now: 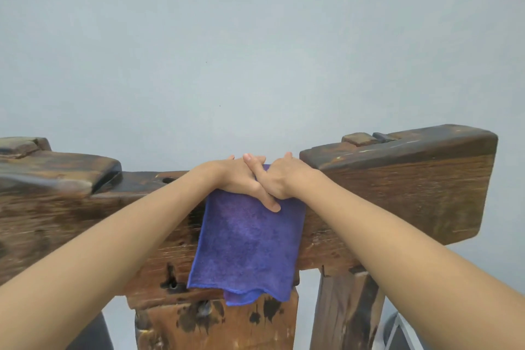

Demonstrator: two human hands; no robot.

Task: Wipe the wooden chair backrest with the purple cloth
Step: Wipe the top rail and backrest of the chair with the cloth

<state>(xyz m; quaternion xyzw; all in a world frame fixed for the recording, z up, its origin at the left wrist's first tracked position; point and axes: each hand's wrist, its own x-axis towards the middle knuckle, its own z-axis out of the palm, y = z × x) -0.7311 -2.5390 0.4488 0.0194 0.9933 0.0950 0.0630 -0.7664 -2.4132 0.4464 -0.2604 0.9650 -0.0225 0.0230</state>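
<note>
The backrest [397, 179] carried a cloth [247, 247] draped over its top rail's middle, both hands pressing on it.

A purple cloth [245, 239] hangs over the top edge of a dark wooden chair backrest [397, 202], near the middle. Most of the cloth drops down the near side, and its bottom edge is wavy. Two bare hands lie on the cloth at the top edge. The left hand [241, 176] and the right hand [279, 179] cross over each other, with straight fingers pressing down. Behind the backrest is a plain pale wall [255, 37].
</note>
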